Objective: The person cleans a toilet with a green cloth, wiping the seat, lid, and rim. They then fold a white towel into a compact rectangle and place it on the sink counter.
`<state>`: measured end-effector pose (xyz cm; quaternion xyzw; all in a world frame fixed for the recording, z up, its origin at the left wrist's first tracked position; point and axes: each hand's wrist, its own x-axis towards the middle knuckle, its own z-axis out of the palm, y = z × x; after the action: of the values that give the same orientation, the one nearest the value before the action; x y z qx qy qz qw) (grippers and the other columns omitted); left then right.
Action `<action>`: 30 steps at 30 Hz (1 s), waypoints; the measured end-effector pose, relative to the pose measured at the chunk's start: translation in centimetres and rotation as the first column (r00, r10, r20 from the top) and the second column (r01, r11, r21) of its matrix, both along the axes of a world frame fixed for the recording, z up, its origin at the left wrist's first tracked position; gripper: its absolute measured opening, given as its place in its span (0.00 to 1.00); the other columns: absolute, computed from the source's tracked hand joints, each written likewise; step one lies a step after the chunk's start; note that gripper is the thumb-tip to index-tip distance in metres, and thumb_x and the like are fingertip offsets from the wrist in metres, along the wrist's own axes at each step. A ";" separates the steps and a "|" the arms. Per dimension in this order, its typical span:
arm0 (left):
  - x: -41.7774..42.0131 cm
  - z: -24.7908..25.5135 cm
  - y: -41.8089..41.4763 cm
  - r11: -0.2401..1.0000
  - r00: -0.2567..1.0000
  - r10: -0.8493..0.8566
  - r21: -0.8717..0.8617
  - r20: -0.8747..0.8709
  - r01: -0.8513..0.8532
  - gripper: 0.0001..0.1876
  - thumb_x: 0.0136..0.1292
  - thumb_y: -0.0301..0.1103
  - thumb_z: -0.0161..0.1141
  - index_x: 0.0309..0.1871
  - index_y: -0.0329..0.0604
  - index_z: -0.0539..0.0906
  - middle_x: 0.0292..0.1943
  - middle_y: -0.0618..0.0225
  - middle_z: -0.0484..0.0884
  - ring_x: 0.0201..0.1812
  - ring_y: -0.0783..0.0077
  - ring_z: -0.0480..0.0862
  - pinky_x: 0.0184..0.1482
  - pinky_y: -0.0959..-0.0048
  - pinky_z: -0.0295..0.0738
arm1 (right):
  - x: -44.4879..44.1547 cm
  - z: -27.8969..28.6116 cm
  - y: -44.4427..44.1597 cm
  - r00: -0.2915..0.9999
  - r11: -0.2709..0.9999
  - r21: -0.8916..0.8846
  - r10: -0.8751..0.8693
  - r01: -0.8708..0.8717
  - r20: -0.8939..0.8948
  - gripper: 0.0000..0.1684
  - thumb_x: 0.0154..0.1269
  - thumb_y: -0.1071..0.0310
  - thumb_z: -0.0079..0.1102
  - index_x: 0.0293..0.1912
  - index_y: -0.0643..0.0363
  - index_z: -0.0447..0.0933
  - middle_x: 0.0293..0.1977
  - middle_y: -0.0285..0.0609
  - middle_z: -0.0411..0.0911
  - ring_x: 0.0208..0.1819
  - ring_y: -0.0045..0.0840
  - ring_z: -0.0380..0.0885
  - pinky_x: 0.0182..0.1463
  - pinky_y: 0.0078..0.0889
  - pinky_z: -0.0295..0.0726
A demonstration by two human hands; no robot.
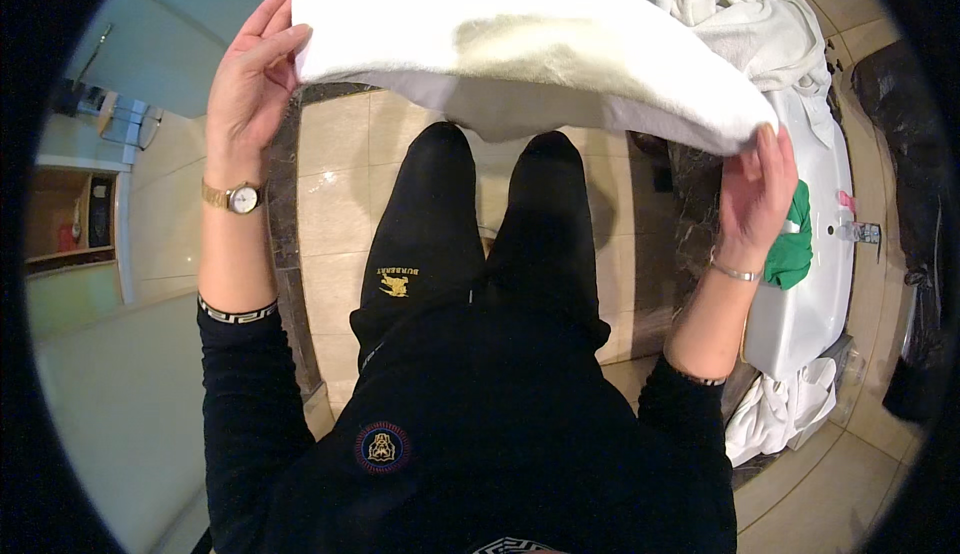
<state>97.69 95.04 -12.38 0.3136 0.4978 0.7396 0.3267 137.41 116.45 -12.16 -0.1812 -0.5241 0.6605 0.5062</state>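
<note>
A white towel [390, 21] is stretched sideways in front of me, above my knees. My left hand [255, 66] pinches its left end between thumb and fingers. At the lower right corner, my right hand [761, 186] grips the other end. The cloth's middle shows a shaded, yellowish patch, and its underside hangs in a shallow sag. Part of the towel's upper edge runs out at the top of the view.
On my right stands a white washbasin [817, 314] with a green cloth [791, 254] on it. Crumpled white towels [750, 21] lie at its far end, and more white cloth [780, 408] at its near end. A glass partition [142, 36] is on the left, above tiled floor [330, 201].
</note>
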 end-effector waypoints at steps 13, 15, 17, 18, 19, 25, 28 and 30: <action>7.8 -14.8 -8.5 0.774 0.933 -0.004 -0.590 0.359 0.230 0.30 0.59 0.16 0.56 0.66 0.35 0.64 0.56 0.59 0.77 0.51 0.72 0.80 0.50 0.77 0.78 | 7.8 -18.2 -9.5 0.621 0.768 -0.625 0.424 0.140 0.660 0.08 0.61 0.67 0.64 0.37 0.60 0.78 0.25 0.30 0.78 0.20 0.07 0.67 0.20 0.10 0.63; 8.3 -15.4 -8.5 0.753 0.957 0.008 -0.631 0.289 0.185 0.30 0.59 0.16 0.56 0.66 0.34 0.63 0.55 0.59 0.78 0.52 0.72 0.79 0.51 0.75 0.77 | 6.0 -16.7 -9.2 0.576 0.793 -0.586 0.405 0.166 0.711 0.10 0.61 0.66 0.64 0.39 0.61 0.78 0.26 0.31 0.79 0.20 0.07 0.69 0.21 0.10 0.64; 8.5 -16.0 -8.4 0.796 0.957 0.003 -0.580 0.290 0.174 0.32 0.57 0.16 0.58 0.67 0.34 0.63 0.54 0.58 0.78 0.51 0.72 0.79 0.52 0.75 0.75 | 5.3 -17.1 -8.6 0.589 0.833 -0.550 0.417 0.057 0.693 0.13 0.62 0.65 0.64 0.42 0.65 0.78 0.30 0.35 0.81 0.28 0.13 0.75 0.31 0.13 0.73; 8.7 -16.0 -8.2 0.789 0.965 -0.001 -0.593 0.263 0.163 0.33 0.56 0.17 0.60 0.66 0.34 0.63 0.52 0.59 0.79 0.50 0.72 0.79 0.51 0.75 0.75 | 5.0 -17.8 -8.5 0.604 0.841 -0.539 0.408 0.043 0.685 0.12 0.62 0.66 0.64 0.41 0.65 0.78 0.30 0.35 0.81 0.29 0.13 0.76 0.32 0.14 0.74; 8.8 -15.9 -8.2 0.782 0.972 -0.004 -0.605 0.236 0.150 0.33 0.55 0.17 0.61 0.66 0.34 0.63 0.49 0.60 0.80 0.48 0.73 0.79 0.51 0.76 0.75 | 4.6 -18.3 -8.3 0.619 0.849 -0.528 0.400 0.028 0.676 0.11 0.62 0.67 0.63 0.40 0.64 0.77 0.31 0.35 0.81 0.30 0.13 0.76 0.34 0.16 0.74; 8.2 -17.8 -10.2 0.638 0.984 -0.086 -0.750 0.158 0.176 0.36 0.53 0.24 0.68 0.66 0.36 0.64 0.29 0.73 0.78 0.35 0.77 0.80 0.41 0.81 0.74 | 4.1 -18.6 -8.2 0.629 0.860 -0.496 0.321 0.118 0.708 0.06 0.63 0.70 0.62 0.35 0.61 0.76 0.29 0.33 0.79 0.29 0.12 0.73 0.34 0.16 0.73; 8.2 -16.9 -10.5 0.687 0.974 -0.104 -0.694 0.201 0.217 0.34 0.52 0.24 0.68 0.64 0.37 0.68 0.30 0.71 0.82 0.35 0.79 0.80 0.42 0.83 0.72 | 4.4 -18.7 -8.0 0.702 0.832 -0.541 0.314 0.120 0.639 0.05 0.63 0.71 0.61 0.36 0.60 0.75 0.29 0.33 0.79 0.29 0.14 0.73 0.35 0.18 0.73; 8.0 -16.2 -10.4 0.735 0.968 -0.153 -0.631 0.201 0.247 0.30 0.54 0.21 0.66 0.62 0.37 0.70 0.32 0.70 0.84 0.36 0.81 0.81 0.43 0.83 0.72 | 4.8 -17.9 -8.1 0.722 0.828 -0.549 0.312 0.112 0.618 0.05 0.63 0.71 0.60 0.38 0.61 0.75 0.32 0.35 0.80 0.31 0.15 0.75 0.36 0.19 0.75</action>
<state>105.71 84.60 -28.60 0.1812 0.6635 0.5003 0.5259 142.23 108.37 -30.05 -0.5193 -0.4691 0.6952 0.1639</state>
